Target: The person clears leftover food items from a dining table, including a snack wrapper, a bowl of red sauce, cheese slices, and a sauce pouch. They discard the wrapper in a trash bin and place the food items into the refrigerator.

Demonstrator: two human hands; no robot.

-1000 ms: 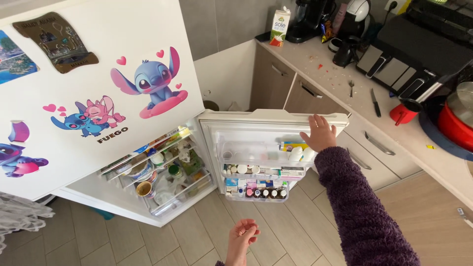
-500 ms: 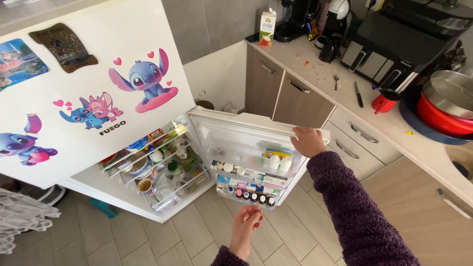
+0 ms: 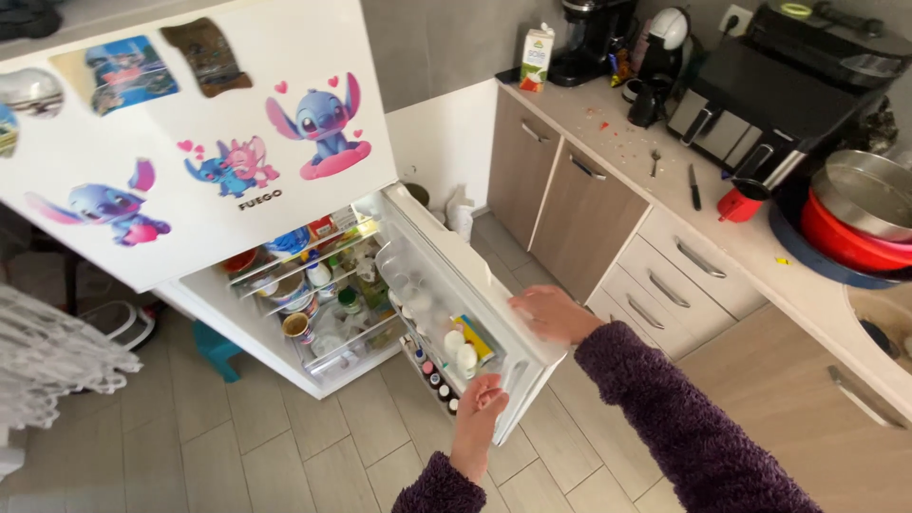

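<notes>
Fridge door (image 3: 446, 285) standing part open below a white upper door (image 3: 190, 142) covered in cartoon stickers and magnets, inner racks turned toward the lit shelves (image 3: 313, 285) crowded with jars, tubs and bottles. Right hand (image 3: 556, 313) laid over the door's top edge near its free corner, fingers draped across the rim and gripping it. Left hand (image 3: 480, 404) lower down at the free side edge, fingers curled against it just beside the pale eggs (image 3: 458, 350) in the door rack. Small bottles (image 3: 435, 378) lined in the lowest rack, upright. Judged from this hold: door-swinging step in hand, both hands steering the panel at once. Any further swing calling for a slow, even push or pull at both grips, so that eggs and bottles keep their seats in the racks, and for fingers kept off the closing seam. Off to the right, well apart from the door: worktop (image 3: 655, 190) with a carton (image 3: 537, 57), a knife (image 3: 694, 186) and a red pot (image 3: 845, 237).
</notes>
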